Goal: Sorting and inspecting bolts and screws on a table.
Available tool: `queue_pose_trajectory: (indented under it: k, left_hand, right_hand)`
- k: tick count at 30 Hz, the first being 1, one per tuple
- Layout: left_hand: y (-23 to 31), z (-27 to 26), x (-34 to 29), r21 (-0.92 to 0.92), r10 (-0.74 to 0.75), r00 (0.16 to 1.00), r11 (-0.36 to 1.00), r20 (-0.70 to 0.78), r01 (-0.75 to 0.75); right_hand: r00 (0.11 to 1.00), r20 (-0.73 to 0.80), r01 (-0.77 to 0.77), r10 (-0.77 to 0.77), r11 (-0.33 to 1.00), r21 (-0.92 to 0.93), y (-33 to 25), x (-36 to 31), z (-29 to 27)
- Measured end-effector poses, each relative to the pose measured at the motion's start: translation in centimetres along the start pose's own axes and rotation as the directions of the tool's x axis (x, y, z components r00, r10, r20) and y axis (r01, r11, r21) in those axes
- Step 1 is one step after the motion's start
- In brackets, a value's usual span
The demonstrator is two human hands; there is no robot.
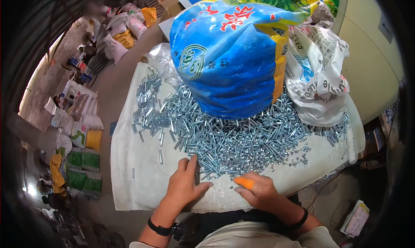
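A broad heap of small silvery metal pins covers the middle of the cloth-covered table. Its near edge breaks into many tiny metal pieces. My left hand rests at the near left edge of the heap, fingertips against the pins and thumb held apart. To its right, my right hand is at the front of the tiny pieces, with an orange finger cover on one finger. That finger and the thumb curl toward each other; whatever lies between them is too small to make out.
A large blue and yellow woven sack stands in the heap's far side. A white sack sits to its right and a clear plastic bag to its left. Filled sacks line the floor at left. A pale cabinet stands at right.
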State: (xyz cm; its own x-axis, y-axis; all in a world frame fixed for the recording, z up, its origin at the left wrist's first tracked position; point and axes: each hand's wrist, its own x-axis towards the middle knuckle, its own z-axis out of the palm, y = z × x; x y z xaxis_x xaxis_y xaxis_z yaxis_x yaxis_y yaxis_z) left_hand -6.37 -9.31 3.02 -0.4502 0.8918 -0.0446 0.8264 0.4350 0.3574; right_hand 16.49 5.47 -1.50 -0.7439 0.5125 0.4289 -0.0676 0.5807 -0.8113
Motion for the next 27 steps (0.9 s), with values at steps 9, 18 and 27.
queue_pose_trajectory:
  k: [9, 18, 27]
  left_hand:
    - [2.0, 3.8, 2.9, -0.251, 0.078, 0.95, 0.955, -0.303, -0.158]
    - [6.7, 6.8, 3.7, -0.958, -0.177, 0.984, 0.276, 0.024, 0.073]
    - [10.3, 3.2, 6.1, -0.723, 0.178, 0.955, 0.624, -0.236, -0.295]
  right_hand:
    - [0.989, 0.149, 0.012, -0.012, 1.0, 0.002, 1.0, -0.3, 1.6]
    - [0.999, 0.042, -0.003, 0.002, 1.0, 0.011, 1.0, -0.1, 1.3]
    - [0.883, -0.093, -0.342, 0.46, 0.767, 0.542, 1.9, -0.1, 0.1]
